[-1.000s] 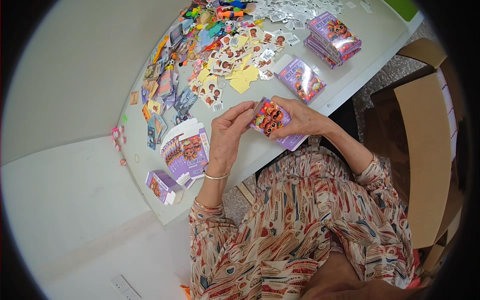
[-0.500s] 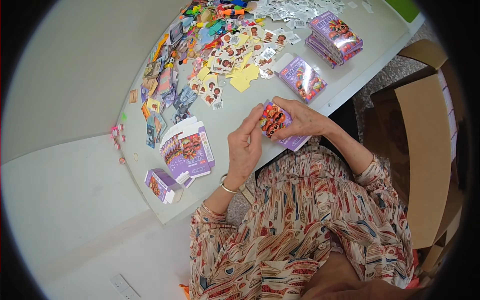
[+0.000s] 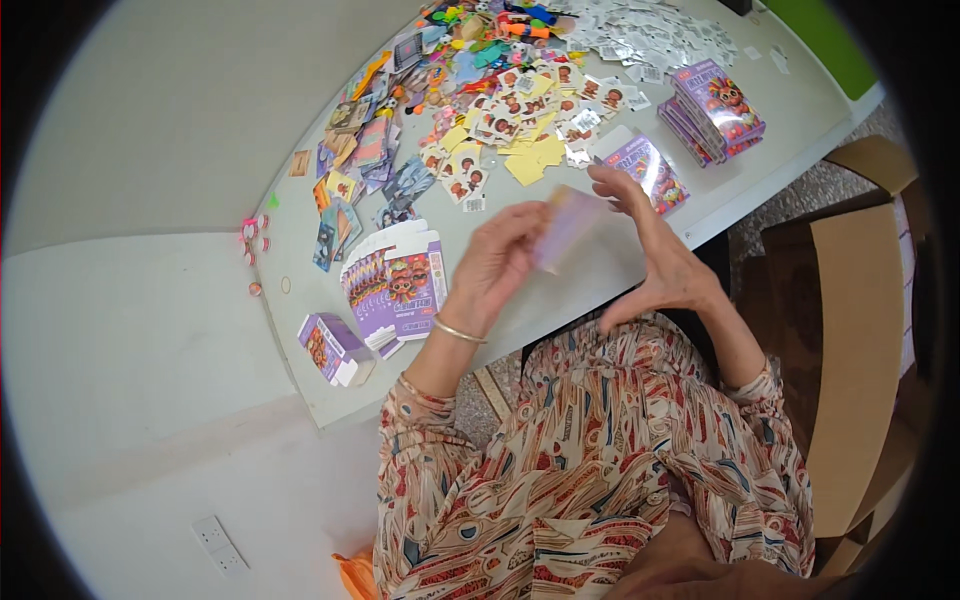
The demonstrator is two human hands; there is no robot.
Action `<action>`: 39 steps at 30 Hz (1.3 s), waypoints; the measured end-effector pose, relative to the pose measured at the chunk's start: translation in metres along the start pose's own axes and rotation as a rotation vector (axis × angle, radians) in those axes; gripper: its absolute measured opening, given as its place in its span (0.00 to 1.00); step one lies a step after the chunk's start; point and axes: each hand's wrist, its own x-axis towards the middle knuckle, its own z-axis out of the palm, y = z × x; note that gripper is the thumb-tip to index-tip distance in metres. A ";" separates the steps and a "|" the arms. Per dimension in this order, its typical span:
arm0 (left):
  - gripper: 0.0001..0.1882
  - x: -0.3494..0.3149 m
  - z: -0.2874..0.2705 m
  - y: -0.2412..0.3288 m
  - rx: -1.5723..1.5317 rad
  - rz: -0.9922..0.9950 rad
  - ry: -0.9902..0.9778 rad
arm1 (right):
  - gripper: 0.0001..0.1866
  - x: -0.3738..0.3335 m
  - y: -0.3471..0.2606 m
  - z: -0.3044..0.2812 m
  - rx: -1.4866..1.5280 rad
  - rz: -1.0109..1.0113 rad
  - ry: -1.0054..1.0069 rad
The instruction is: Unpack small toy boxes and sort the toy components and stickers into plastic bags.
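Observation:
Blurred by motion, a small purple carton is held at its near-left side by my left hand, thumb and fingers closed on it. My right hand is off to the carton's right, thumb and fingers spread wide and holding nothing. Just beyond the right fingers lies another purple carton, with a pale flap sticking out at its far end. A fan of flat purple cartons lies left of my left wrist. Farther left stands a purple carton bundle near the table edge.
A stack of purple cartons stands at the far right. Toy trinkets, picture cards, yellow-backed stickers and white packets heap across the back. A brown cardboard box stands open beside the table.
My right hand has let go of the carton, moved right and spread open. The carton has turned in my left hand. The view has shifted slightly, moving the table's things across the picture.

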 end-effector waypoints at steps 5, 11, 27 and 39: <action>0.13 0.004 0.004 0.006 0.454 0.100 -0.116 | 0.51 -0.002 0.018 0.032 -0.200 -0.036 0.224; 0.22 0.027 -0.124 0.111 1.576 0.435 0.475 | 0.43 0.004 0.014 0.042 -0.323 0.091 0.273; 0.21 0.085 -0.141 0.166 2.055 0.372 0.157 | 0.41 0.015 0.008 0.050 -0.531 0.026 0.261; 0.13 -0.024 0.046 0.042 0.888 1.155 0.240 | 0.43 0.017 0.007 0.057 -0.533 0.136 0.292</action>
